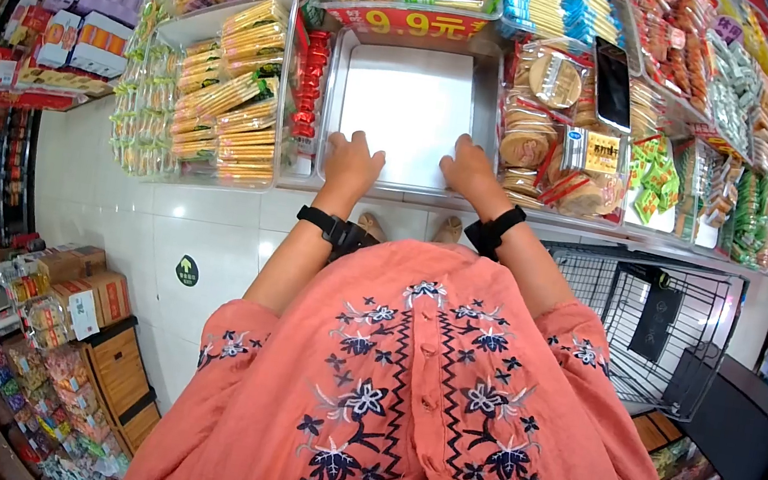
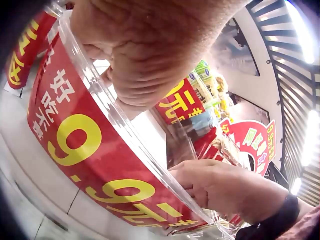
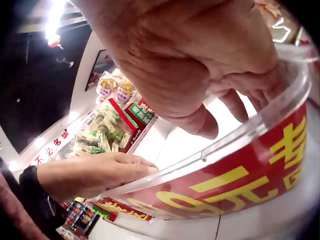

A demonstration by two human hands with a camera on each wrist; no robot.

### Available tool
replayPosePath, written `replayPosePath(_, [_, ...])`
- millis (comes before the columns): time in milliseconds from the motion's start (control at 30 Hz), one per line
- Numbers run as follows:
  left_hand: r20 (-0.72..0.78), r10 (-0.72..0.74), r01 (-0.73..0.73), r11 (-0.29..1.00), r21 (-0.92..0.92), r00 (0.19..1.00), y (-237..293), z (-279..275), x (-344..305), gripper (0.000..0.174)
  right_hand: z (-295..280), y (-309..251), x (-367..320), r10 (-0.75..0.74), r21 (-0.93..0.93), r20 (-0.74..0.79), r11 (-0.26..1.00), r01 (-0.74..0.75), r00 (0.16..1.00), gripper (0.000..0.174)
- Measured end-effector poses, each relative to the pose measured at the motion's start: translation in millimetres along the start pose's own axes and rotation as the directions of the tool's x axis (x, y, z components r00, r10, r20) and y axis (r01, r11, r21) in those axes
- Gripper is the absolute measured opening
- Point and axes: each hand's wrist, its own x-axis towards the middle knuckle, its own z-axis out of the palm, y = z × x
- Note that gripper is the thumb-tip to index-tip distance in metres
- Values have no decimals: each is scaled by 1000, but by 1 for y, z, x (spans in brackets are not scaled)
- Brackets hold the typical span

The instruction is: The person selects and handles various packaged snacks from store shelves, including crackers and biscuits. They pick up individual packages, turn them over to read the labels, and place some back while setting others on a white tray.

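While forearms (image 1: 302, 258) reach forward, left hand (image 1: 352, 166), right hand (image 1: 473, 174) over bin (image 1: 404, 186), each grip relaxed

Two hands (image 1: 352, 164) (image 1: 475, 174), one white-bottomed bin (image 1: 401, 113), two black wristbands (image 1: 338, 229) (image 1: 497, 229), two shoes (image 1: 448, 230), one phone (image 1: 612, 85), one wire cart (image 1: 615, 319), one green floor sticker (image 1: 187, 270); snack packs (image 1: 246, 135), seemingly dozens, too crowded to count exactly.

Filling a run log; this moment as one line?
left hand, right hand: fingers over near rim of bin; bin: white bottom; snack packs: both sides; phone: right
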Motion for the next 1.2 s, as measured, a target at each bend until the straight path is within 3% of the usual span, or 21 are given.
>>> replayPosePath(100, [-7,8,-8,1000,-1,1000,0,-1,-1,55,18,18,14,3,59,-92,998,3,996,31])
replayPosePath(200, [-33,15,-16,1000,-24,999,-2,1,-1,55,25,28,21,-104,78,-213,989,123,972,23])
replayPosePath(300, [-45,32,-34,999,-30,998,-2,4,-1,54,13,20,13,-128,-44,-94,991,124,987,28])
replayPosePath(600, [-96,55,-54,998,10,994,-1,7,-6,59,8,5,3,-125,-192,-123,976,100,984,29])
replayPosePath(833, [-213,118,-118,993,12,970,-4,12,-10,54,8,3,-1,-135,-186,-123,976,111,983,33])
replayPosePath(1200, [-229,105,-107,994,4,968,-5,16,-7,53,8,2,3,-102,-207,-78,975,84,992,34])
